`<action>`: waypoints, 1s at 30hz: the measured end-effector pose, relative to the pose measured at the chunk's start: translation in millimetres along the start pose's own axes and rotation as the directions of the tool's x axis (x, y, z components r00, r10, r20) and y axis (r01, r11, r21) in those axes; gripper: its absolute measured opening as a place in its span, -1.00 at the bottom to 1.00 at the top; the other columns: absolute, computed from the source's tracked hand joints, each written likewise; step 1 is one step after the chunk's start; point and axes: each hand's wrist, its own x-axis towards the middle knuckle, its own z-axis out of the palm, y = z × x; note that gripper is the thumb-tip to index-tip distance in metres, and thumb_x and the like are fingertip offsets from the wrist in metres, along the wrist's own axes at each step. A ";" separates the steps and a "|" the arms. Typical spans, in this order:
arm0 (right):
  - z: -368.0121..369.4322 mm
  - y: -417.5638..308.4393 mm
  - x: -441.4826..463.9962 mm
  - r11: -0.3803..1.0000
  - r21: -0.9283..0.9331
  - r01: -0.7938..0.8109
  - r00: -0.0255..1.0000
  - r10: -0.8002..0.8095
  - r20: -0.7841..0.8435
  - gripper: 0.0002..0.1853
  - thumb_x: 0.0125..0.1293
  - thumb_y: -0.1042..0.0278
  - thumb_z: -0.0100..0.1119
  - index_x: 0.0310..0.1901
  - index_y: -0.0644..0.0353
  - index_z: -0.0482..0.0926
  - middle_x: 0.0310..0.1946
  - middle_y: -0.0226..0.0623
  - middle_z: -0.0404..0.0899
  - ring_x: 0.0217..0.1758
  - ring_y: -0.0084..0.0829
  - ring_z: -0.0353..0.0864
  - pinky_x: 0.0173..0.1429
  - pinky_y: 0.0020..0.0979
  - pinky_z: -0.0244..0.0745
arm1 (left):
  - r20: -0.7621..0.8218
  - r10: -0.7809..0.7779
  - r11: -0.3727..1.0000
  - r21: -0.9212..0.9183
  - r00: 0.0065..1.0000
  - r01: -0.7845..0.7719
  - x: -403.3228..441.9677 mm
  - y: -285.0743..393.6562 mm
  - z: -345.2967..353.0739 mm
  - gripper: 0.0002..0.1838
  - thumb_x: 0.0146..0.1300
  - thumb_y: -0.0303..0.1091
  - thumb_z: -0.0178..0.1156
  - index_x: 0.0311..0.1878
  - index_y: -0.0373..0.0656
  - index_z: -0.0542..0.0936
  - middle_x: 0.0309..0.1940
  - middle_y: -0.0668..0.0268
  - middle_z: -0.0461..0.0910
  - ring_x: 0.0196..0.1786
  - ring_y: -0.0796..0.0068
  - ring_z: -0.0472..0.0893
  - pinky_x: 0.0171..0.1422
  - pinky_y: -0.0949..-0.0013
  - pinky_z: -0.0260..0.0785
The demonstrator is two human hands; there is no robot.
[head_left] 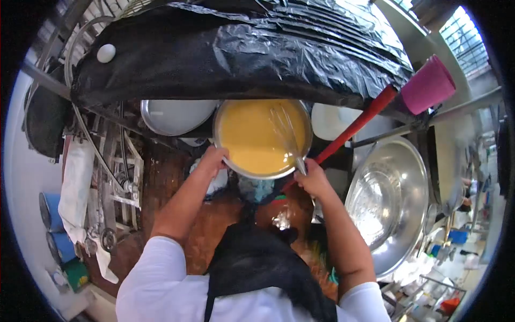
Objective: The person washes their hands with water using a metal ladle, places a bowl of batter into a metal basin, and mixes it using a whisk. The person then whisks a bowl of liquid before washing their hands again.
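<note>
A round metal bowl (pixel 217 129) of smooth yellow liquid (pixel 249 134) is in front of me, its far side close to the black plastic cover. My left hand (pixel 215 159) is closed on the bowl's near-left rim. At the near-right rim, my right hand (pixel 313 178) is closed around the handle of a wire whisk (pixel 289 137). The whisk leans against that rim, with its wires over the liquid. Whether my right fingers also grip the rim, I cannot tell.
Black plastic (pixel 188 59) covers a surface ahead, with a white egg (pixel 106 53) on its left. A pale basin (pixel 177 118) is left of the bowl. To the right are a red pole (pixel 357 126), a pink cup (pixel 429 86) and a large metal basin (pixel 378 204).
</note>
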 end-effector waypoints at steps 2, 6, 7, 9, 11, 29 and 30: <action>1.3 -0.5 7.0 1.000 -0.011 0.014 0.998 -0.015 -0.056 -0.43 0.06 0.35 0.18 0.13 0.38 0.34 -0.26 0.14 0.56 -0.12 0.04 0.59 0.01 -0.19 0.45 | 0.017 0.002 1.000 -0.026 1.000 -0.002 7.9 9.5 7.4 -0.62 -0.13 -0.47 0.09 -0.14 -0.30 0.53 -0.33 0.21 0.57 -0.35 0.28 0.59 -0.35 0.22 0.48; -8.7 -37.7 -8.2 0.994 -0.064 0.086 0.982 -0.096 -0.165 -0.42 0.07 0.44 0.18 0.19 0.30 0.32 -0.12 0.08 0.55 -0.06 -0.07 0.58 0.05 -0.23 0.44 | -0.035 -0.046 0.997 -0.064 0.998 0.044 28.3 25.6 24.2 -0.63 -0.09 -0.51 0.07 -0.12 -0.34 0.50 -0.28 0.12 0.56 -0.30 0.17 0.62 -0.24 0.11 0.56; -8.1 -35.7 -6.8 0.993 -0.068 0.097 0.982 -0.106 -0.157 -0.40 0.08 0.45 0.18 0.21 0.30 0.31 -0.14 0.00 0.57 -0.09 -0.18 0.60 0.04 -0.28 0.45 | -0.079 -0.056 0.998 -0.004 0.995 0.056 30.5 31.8 28.1 -0.66 -0.06 -0.53 0.06 -0.13 -0.38 0.47 -0.26 0.07 0.55 -0.27 0.12 0.62 -0.17 0.05 0.57; -8.0 -35.7 -4.6 0.994 -0.045 0.103 0.986 -0.108 -0.124 -0.38 0.08 0.45 0.20 0.23 0.28 0.30 -0.16 -0.08 0.60 -0.12 -0.29 0.63 0.02 -0.32 0.46 | -0.039 -0.053 0.996 -0.070 0.998 0.051 42.0 32.5 26.1 -0.68 -0.06 -0.53 0.06 -0.16 -0.40 0.47 -0.27 0.06 0.55 -0.27 0.13 0.62 -0.19 0.07 0.57; -9.5 -42.0 -7.0 0.994 -0.035 0.101 0.985 -0.105 -0.139 -0.39 0.09 0.45 0.20 0.23 0.27 0.31 -0.18 -0.12 0.61 -0.14 -0.30 0.63 0.01 -0.33 0.46 | -0.016 -0.054 0.998 -0.024 0.998 0.053 49.2 39.2 26.5 -0.74 -0.04 -0.52 0.05 -0.23 -0.43 0.47 -0.30 0.05 0.54 -0.30 0.16 0.62 -0.25 0.15 0.58; -7.4 -83.3 -29.5 0.780 0.602 -0.173 0.985 0.129 0.117 -0.42 0.29 0.33 0.13 0.34 0.06 0.24 -0.47 -0.45 0.51 -0.65 -0.68 0.38 -0.60 -0.63 0.27 | 0.054 -0.027 0.918 -0.395 0.998 0.047 22.6 58.9 34.6 -0.29 0.20 0.02 0.18 0.23 -0.31 0.25 0.08 0.02 0.42 0.07 0.05 0.49 0.14 -0.03 0.39; -8.6 -82.1 -30.0 0.730 0.647 -0.220 0.975 0.157 0.155 -0.43 0.31 0.30 0.12 0.34 0.05 0.23 -0.47 -0.45 0.50 -0.66 -0.67 0.39 -0.62 -0.63 0.28 | 0.061 -0.008 0.861 -0.507 0.998 0.038 16.1 56.4 21.9 -0.24 0.21 0.08 0.18 0.26 -0.28 0.20 0.09 0.02 0.41 0.10 0.05 0.49 0.17 -0.03 0.37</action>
